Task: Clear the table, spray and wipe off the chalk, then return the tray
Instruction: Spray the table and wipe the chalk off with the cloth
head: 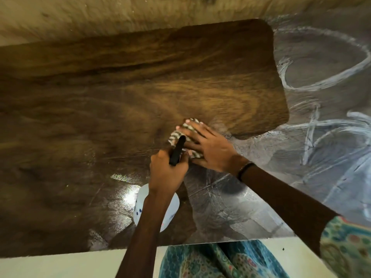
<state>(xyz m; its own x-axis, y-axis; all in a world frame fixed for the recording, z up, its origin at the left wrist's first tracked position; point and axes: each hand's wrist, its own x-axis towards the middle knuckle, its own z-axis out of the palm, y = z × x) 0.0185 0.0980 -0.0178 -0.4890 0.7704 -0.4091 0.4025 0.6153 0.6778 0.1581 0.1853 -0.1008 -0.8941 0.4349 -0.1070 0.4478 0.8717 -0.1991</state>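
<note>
A brown-and-white striped cloth (186, 135) lies on a dark brown wood-grain table (100, 101), its golden swirls glossy in places. White chalk loops (325, 63) mark the grey tabletop area at right. The spray bottle (158, 209) is white with blue and red print and a black nozzle. A black wristband (245, 169) and teal floral-patterned clothing (220, 261) complete the palette.

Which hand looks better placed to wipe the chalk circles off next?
The right hand, I'd judge. It already presses flat on the striped cloth, and the chalk circles lie on its side of the table. The left hand is busy gripping the spray bottle.
</note>
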